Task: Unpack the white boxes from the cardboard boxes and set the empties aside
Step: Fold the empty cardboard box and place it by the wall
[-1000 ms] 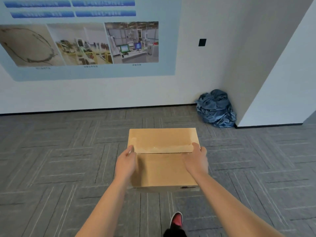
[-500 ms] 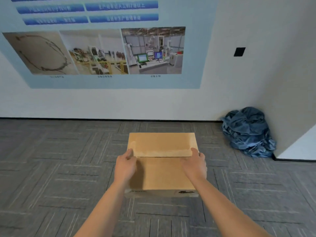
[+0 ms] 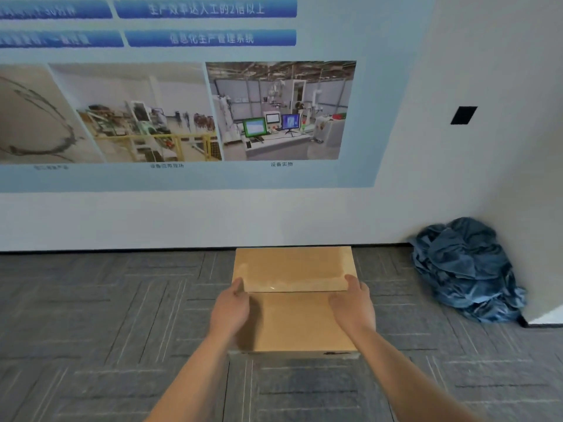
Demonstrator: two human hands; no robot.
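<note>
two hands hold one cardboard box (image 3: 294, 322) out in front of the person, above the grey carpet floor (image 3: 91, 315). the left hand (image 3: 229, 310) grips the box's left side and the right hand (image 3: 354, 306) grips its right side. each thumb lies on top near the edge of the far flap, while the other fingers go down the sides and are out of sight. both forearms reach in from the bottom of the view, bare to the edge of the picture.

the box sits level between the hands with its top flaps folded down. the far flap overlaps the near one, and a glossy strip of clear tape shows across it. what is inside cannot be seen. a small dark mark shows at the near right corner of the box, too small to read.

beyond the box stands a white wall with a dark baseboard. a large pale blue poster (image 3: 182, 178) with three photographs and blue title bars hangs on it. a small black square (image 3: 463, 115) sits on the wall to the right of the poster. a crumpled blue cloth heap (image 3: 466, 269) lies on the carpet in the corner, to the right of the box and apart from it.
</note>
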